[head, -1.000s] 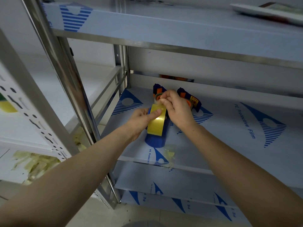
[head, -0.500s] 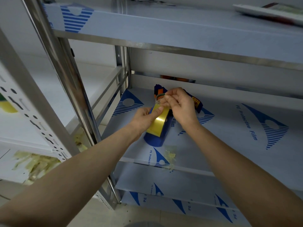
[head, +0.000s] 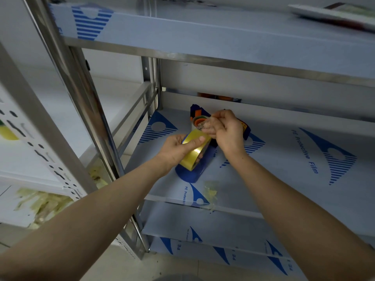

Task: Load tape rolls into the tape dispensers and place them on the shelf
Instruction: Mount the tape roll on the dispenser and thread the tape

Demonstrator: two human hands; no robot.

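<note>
Step in hand: threading the tape.

Left hand (head: 176,151) grips the yellow roll (head: 194,153), thumb across its face. The roll sits in the blue dispenser (head: 188,175). A tape scrap (head: 211,191) lies near the front edge.

Right hand (head: 227,134) pinches the clear tape end (head: 200,123), lifted off the roll.

Note: brace the roll with the left so it cannot spin. Draw the end straight and flat, no twist, and feed it forward to the cutter before letting go. Likely fault: film folding onto itself or sticking to my fingers.

Second dispenser (head: 246,131) lies just behind the right hand. All of it rests on the middle shelf (head: 284,179).
</note>
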